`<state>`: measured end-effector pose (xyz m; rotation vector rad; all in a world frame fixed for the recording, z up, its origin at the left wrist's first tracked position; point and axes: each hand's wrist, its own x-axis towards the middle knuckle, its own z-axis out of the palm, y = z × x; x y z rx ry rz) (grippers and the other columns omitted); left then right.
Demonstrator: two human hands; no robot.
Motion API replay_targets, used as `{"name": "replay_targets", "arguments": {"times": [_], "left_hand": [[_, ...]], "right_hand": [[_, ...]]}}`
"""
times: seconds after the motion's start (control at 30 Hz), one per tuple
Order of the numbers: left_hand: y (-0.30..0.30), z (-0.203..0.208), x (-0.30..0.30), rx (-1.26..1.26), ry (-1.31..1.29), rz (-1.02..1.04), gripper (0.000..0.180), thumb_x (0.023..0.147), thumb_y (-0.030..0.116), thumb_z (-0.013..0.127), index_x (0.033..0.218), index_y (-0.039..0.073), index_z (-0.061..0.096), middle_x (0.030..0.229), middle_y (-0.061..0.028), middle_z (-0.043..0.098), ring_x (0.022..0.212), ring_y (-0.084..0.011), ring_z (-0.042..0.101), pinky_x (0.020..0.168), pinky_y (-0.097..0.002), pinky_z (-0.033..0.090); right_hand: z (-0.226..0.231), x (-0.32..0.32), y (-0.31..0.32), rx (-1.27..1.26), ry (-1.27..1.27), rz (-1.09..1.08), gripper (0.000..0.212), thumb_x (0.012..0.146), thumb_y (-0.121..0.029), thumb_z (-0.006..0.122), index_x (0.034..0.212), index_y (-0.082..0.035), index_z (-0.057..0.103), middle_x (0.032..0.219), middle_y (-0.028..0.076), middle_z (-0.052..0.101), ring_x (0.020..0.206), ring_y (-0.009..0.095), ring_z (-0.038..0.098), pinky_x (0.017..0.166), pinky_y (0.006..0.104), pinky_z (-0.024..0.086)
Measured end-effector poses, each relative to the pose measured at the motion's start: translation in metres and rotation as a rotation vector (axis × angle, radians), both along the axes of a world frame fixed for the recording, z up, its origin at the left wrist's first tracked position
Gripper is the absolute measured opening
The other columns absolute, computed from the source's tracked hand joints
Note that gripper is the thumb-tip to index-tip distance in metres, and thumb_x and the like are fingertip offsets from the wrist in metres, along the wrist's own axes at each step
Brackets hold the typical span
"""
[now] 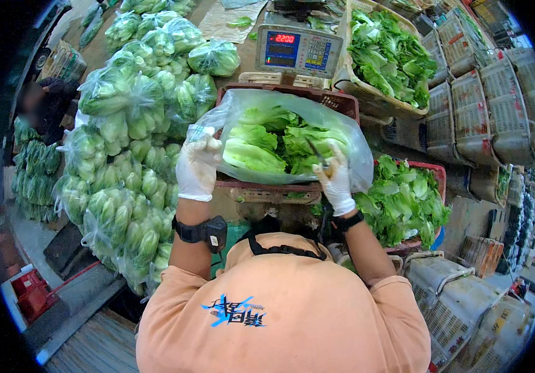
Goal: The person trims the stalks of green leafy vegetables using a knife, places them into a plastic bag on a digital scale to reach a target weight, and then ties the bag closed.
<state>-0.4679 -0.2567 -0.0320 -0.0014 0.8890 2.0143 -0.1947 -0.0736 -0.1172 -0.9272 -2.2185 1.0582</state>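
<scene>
My left hand (198, 166), in a white glove, has its fingers closed on the left edge of a clear plastic bag (359, 140). The bag lies wide open in a dark red crate (261, 87), with heads of leafy green lettuce (252, 149) inside. At the bag's right end, my white-gloved right hand (337, 185) grips a small knife (314, 150), its dark blade pointing up and left over the leaves. Whether that hand also touches the bag's edge, I cannot tell.
Behind the crate stands a digital scale's display (298, 51). Bagged green vegetables (137, 99) are piled at left. Loose lettuce fills a pale crate (341, 74) at the far right and a red crate (440, 180) nearer. Stacked crates (466, 105) stand farther right. Another person (53, 109) is at far left.
</scene>
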Motion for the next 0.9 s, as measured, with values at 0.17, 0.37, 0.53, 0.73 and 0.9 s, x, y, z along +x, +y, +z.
{"name": "replay_targets", "arguments": {"times": [0.17,0.37,0.53,0.73,0.9], "left_hand": [[0.009,0.014,0.009,-0.201,0.338,0.071,0.034,0.081,0.008,0.057,0.114,0.002,0.055,0.095,-0.0077,0.062,0.090,-0.0191,0.059,0.076,-0.0277,0.047],[0.018,0.047,0.031,-0.651,1.286,0.346,0.059,0.080,0.008,0.061,0.135,0.008,0.041,0.134,-0.0081,0.043,0.120,-0.0223,0.045,0.099,-0.0418,0.035],[0.031,0.070,0.064,-0.456,1.376,0.454,0.056,0.079,0.006,0.058,0.133,0.005,0.043,0.133,-0.0106,0.044,0.120,-0.0241,0.045,0.098,-0.0395,0.036],[0.057,0.075,0.137,-0.059,1.447,0.232,0.043,0.077,0.002,0.057,0.120,0.002,0.053,0.120,-0.0123,0.055,0.111,-0.0244,0.052,0.091,-0.0340,0.042],[0.079,0.065,0.240,0.063,1.197,-0.339,0.038,0.080,-0.005,0.053,0.118,0.001,0.055,0.113,-0.0091,0.061,0.102,-0.0179,0.059,0.092,-0.0322,0.044]], "right_hand": [[0.059,0.037,0.016,0.032,0.210,-0.100,0.036,0.084,-0.012,0.069,0.113,0.000,0.052,0.144,0.009,0.035,0.084,0.011,0.052,0.077,0.0283,0.048],[0.124,0.075,0.010,-0.618,0.781,-0.199,0.074,0.083,-0.003,0.068,0.144,-0.008,0.027,0.121,0.004,0.052,0.081,0.005,0.049,0.077,0.0213,0.048],[0.108,0.172,-0.027,-0.219,0.462,-0.635,0.042,0.090,-0.025,0.063,0.124,-0.007,0.046,0.106,0.005,0.058,0.079,0.009,0.052,0.066,0.0216,0.045],[0.003,0.347,-0.077,-0.133,0.035,-1.187,0.026,0.088,-0.031,0.065,0.090,-0.007,0.055,0.077,0.002,0.059,0.060,0.009,0.052,0.050,0.0243,0.039],[-0.078,0.445,-0.198,-0.369,0.328,-1.389,0.020,0.086,-0.025,0.068,0.092,-0.009,0.058,0.080,-0.003,0.059,0.058,0.006,0.050,0.051,0.0208,0.041]]}}
